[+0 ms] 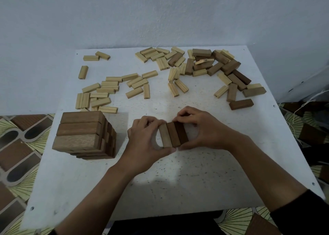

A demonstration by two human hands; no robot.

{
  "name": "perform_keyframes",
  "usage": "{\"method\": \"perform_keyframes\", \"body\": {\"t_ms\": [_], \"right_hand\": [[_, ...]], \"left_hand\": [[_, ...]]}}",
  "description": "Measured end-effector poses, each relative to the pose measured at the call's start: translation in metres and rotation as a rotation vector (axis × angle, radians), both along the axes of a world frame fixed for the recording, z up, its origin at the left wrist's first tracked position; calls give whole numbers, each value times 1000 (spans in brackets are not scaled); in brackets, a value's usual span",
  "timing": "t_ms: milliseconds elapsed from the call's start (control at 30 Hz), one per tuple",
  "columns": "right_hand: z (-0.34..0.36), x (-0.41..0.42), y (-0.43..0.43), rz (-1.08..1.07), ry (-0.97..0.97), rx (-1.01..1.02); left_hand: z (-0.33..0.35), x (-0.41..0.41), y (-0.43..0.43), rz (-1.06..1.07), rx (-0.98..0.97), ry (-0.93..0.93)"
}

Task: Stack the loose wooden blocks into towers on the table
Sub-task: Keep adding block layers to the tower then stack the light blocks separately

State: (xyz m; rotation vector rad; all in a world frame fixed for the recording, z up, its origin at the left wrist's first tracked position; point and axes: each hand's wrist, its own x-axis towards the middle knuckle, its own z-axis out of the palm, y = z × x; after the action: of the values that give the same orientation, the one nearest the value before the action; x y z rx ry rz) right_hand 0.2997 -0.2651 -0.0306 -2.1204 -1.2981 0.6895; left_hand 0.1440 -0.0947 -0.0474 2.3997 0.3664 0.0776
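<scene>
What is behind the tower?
A cluster of loose pale blocks lies on the table just behind the tower. Its top cuts off the nearest ones, so anything right against its far side is hidden.

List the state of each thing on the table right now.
tower, standing upright at left, untouched.
three brown blocks, side by side, held between both hands.
left hand, grips the row's left side.
right hand, grips the row's right side.
loose blocks, scattered unstacked across the far side.
</scene>
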Motion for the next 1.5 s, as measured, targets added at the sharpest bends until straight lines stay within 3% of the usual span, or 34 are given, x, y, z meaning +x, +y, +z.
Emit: {"method": "perform_keyframes", "body": {"t_ms": [267,500,733,967,1100,1500], "right_hand": [[4,0,0,30,23,43],[36,-1,-16,-22,-27,162],[83,-6,-13,-26,-48,317],[122,-17,17,21,-130,471],[133,-29,43,48,-161,481],[133,-81,122,51,-231,230]], "left_hand": [[9,2,-5,-34,-56,-27],[48,-1,-15,-42,-48,-164],[108,-9,-13,-73,121,-195],[158,-27,11,-63,374,-347],[179,-38,43,-71,404,-277],[172,-75,142,-144,109,-10]]}}
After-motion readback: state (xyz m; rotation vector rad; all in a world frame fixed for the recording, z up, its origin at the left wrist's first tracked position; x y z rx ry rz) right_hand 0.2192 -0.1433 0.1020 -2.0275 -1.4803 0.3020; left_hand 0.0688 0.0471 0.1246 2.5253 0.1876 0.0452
